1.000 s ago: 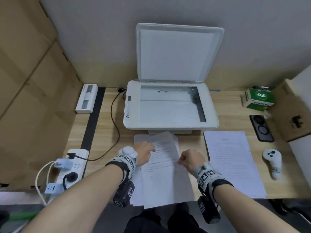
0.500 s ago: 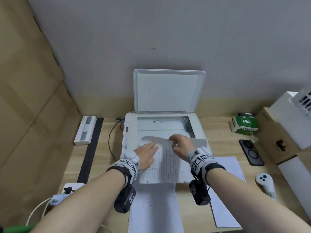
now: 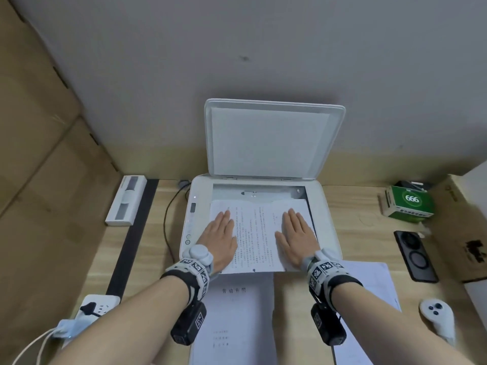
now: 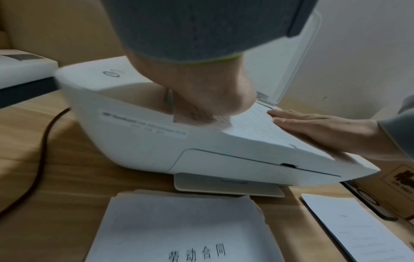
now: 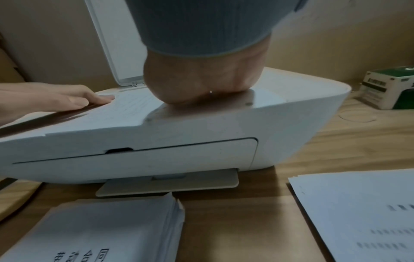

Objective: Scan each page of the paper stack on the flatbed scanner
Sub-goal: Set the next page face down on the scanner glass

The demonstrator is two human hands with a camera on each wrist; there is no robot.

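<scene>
Left hand (image 3: 220,239), right hand (image 3: 296,237) flat, fingers straight, pressing page (image 3: 255,233) on scanner (image 3: 326,219)

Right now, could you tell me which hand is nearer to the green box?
Right. The right hand presses the page's right side, toward the green box across the scanner's edge; the left hand presses the page's far left side.

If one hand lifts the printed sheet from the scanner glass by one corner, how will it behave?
The printed sheet is one thin page, so it will probably droop. Its far edge already looks wavy. Under the flat left hand and right hand it may slide easily on glass.
</scene>
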